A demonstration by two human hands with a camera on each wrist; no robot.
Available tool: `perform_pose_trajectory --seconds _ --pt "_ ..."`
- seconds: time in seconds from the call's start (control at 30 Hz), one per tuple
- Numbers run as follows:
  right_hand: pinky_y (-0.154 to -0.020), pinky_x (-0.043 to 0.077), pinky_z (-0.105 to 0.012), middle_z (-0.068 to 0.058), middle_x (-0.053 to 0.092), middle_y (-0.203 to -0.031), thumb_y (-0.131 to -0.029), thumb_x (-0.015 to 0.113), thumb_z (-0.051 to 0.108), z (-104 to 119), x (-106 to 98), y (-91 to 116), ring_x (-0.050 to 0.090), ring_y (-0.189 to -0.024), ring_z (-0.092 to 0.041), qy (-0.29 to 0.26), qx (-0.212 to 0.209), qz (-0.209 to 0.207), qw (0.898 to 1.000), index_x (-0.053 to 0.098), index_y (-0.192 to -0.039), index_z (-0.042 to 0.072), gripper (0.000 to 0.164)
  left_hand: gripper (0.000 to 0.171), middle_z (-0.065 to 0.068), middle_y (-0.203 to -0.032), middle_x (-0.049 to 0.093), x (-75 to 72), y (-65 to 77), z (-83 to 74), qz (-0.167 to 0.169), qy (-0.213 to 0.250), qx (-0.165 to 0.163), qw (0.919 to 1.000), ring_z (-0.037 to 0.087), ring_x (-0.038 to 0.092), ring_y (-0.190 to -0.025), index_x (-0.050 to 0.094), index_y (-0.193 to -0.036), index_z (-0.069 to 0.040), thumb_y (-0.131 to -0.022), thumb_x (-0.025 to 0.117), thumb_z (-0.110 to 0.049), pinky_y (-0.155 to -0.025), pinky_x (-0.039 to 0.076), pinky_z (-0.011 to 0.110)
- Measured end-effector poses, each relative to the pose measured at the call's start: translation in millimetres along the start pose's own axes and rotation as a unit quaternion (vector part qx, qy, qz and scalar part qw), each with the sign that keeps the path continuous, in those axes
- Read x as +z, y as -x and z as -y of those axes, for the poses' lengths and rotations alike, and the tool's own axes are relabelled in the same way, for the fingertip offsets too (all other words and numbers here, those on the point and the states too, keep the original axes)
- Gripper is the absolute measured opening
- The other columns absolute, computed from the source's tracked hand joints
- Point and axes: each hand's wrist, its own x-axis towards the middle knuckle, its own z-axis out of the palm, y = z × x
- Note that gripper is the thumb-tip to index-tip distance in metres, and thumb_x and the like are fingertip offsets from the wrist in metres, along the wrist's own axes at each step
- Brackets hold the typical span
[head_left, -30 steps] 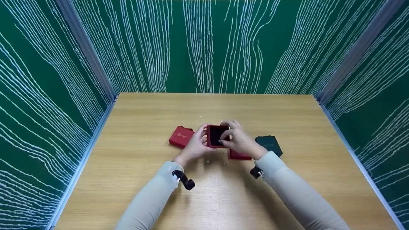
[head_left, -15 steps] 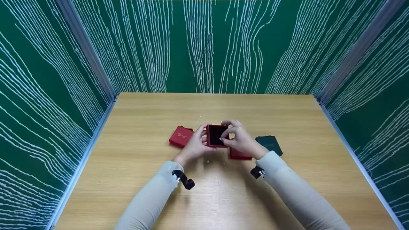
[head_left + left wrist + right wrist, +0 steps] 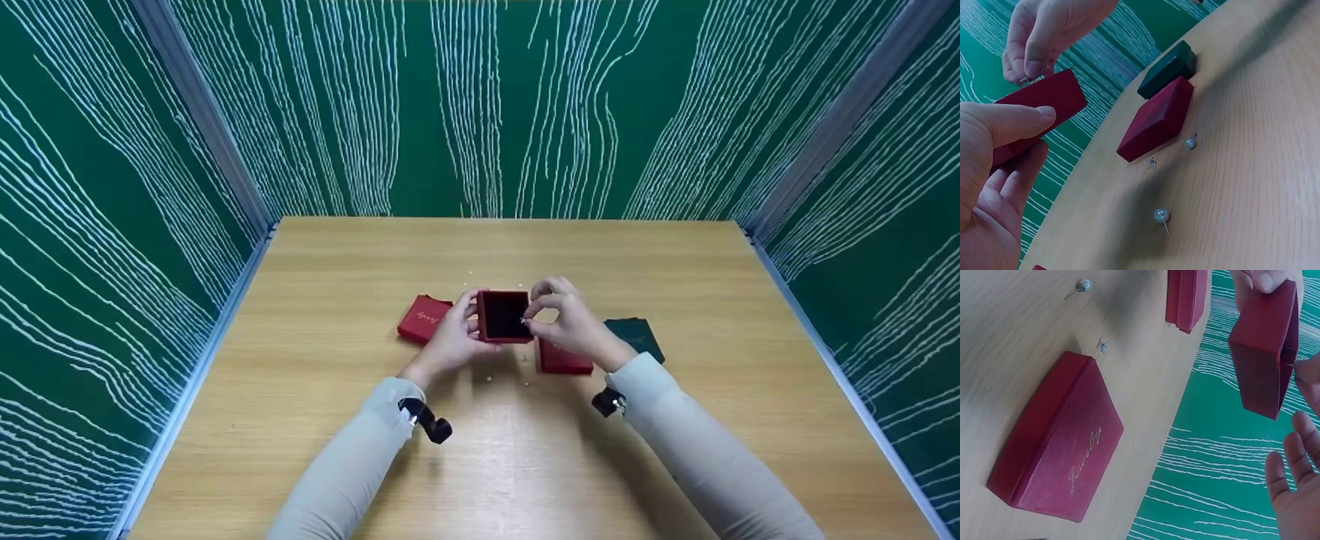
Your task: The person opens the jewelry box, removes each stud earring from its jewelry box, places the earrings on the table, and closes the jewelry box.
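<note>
Left hand (image 3: 452,334) grips one open, square red box (image 3: 1266,326), black inside; right hand (image 3: 568,321) pinches one tiny silvery piece (image 3: 523,321). Two pearl-headed metal pins (image 3: 1161,215) lie below.

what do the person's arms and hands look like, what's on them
The left hand and right hand are bare, without gloves. Pale greyish long sleeves reach the wrists and look plain. At each cuff sits a small black device with a shiny bit; the left one shows a curved arm with a rounded end. No cables are visible.
</note>
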Motion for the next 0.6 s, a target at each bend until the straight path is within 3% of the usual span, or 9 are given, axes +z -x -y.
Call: perform_pose_trajectory --seconds 0.23,0.47,0.6 --pt "-0.093 0.056 -0.044 -0.011 0.068 -0.104 -0.092 0.082 0.004 -2 0 0 0.059 -0.106 -0.029 0.001 -0.018 0.015 1.0 0.083 -0.094 0.002 0.003 0.102 0.031 -0.155 0.055 -7.5 2.7 -0.5 -0.016 -0.009 -0.003 0.9998 0.047 0.066 -0.133 0.033 -0.164 -0.003 -0.078 0.08 0.024 -0.105 0.064 0.043" --pt "-0.086 0.061 -0.041 -0.007 0.072 -0.099 -0.094 0.079 0.003 -4 3 -1 0.063 -0.094 -0.023 -0.007 -0.016 0.03 0.999 0.083 -0.094 0.008 0.007 0.107 0.031 -0.157 0.052 -18.7 4.5 -1.7 -0.033 -0.006 -0.014 0.9993 0.049 0.064 -0.135 0.029 -0.167 -0.003 -0.077 0.079 0.026 -0.106 0.064 0.044" --pt "-0.082 0.063 -0.04 -0.007 0.074 -0.096 -0.094 0.078 0.002 -6 7 -2 0.064 -0.089 -0.022 -0.013 -0.015 0.04 0.999 0.083 -0.094 0.008 0.007 0.108 0.032 -0.156 0.053 -25.6 7.2 -1.2 -0.045 -0.027 -0.01 0.9986 0.05 0.063 -0.136 0.029 -0.168 -0.002 -0.077 0.08 0.025 -0.11 0.062 0.044"
